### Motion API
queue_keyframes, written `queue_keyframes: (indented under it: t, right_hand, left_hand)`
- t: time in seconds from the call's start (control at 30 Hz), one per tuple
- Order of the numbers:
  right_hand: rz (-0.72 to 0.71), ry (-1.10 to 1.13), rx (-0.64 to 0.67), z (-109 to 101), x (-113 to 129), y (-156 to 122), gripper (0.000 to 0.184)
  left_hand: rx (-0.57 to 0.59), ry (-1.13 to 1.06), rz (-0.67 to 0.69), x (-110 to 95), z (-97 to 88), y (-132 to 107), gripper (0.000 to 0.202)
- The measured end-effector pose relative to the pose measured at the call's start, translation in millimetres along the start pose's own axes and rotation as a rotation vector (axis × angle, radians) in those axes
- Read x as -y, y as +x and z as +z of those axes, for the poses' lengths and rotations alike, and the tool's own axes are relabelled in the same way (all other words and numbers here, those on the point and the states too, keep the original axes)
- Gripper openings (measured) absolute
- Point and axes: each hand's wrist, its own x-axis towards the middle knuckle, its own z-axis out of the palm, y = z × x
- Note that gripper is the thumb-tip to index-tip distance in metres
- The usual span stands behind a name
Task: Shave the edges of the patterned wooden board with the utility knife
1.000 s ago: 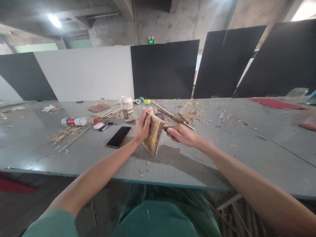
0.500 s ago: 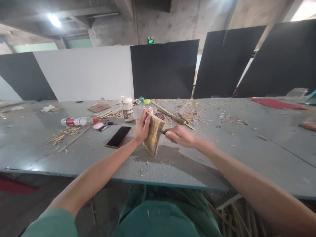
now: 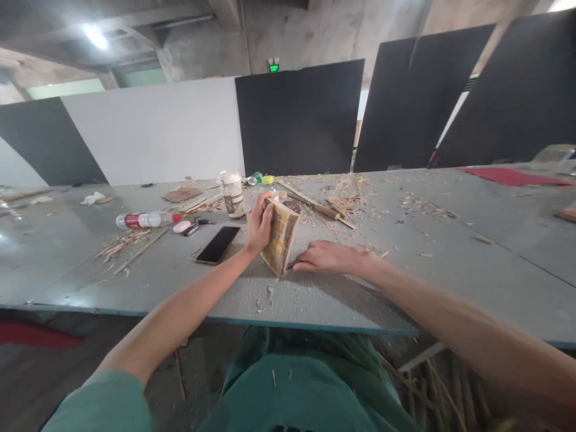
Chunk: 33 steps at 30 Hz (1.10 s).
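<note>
My left hand (image 3: 258, 225) grips the top left edge of a yellowish woven bamboo piece (image 3: 282, 235) and holds it upright on its lower corner on the grey table (image 3: 315, 306). My right hand (image 3: 324, 258) lies low on the table just right of the piece's base. Its fingers are closed round a thin dark tool, and only the tip shows at the bottom edge of the piece.
A black phone (image 3: 218, 245) lies left of the piece, with a paper cup (image 3: 233, 195), a fallen plastic bottle (image 3: 144, 220) and small items behind. Bamboo strips (image 3: 317, 207) and shavings litter the far side. A red mat (image 3: 508, 176) lies at far right.
My right hand has dropped from the piece's upper right edge down to its base on the table. The left hand keeps its hold. The camera has tilted slightly.
</note>
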Motion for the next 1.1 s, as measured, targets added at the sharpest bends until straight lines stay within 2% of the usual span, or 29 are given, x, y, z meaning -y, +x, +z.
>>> queue_keyframes:
  t: [0.13,0.33,0.43,0.73,0.93,1.1]
  right_hand:
    - [-0.032,-0.034,0.047,0,4,2,0.046]
    - [0.005,-0.035,-0.198,-21,6,-7,0.050]
    - [0.020,0.019,-0.231,-19,1,-6,0.051]
    - [0.014,0.120,-0.114,-8,1,-6,0.052]
    - [-0.006,0.061,-0.052,-4,3,-4,0.056]
    - [-0.070,-0.064,0.098,7,6,5,0.048]
  left_hand:
    - [-0.020,-0.008,0.006,0,1.3,0,0.039]
    - [-0.016,-0.017,0.001,2,2.7,1,0.040]
    - [-0.009,-0.017,-0.004,3,2.2,1,0.039]
    - [0.018,-0.043,-0.004,0,4.3,1,0.038]
    - [-0.002,-0.067,-0.014,0,3.9,0,0.040]
    - [-0.022,-0.079,-0.033,3,5.8,-3,0.043]
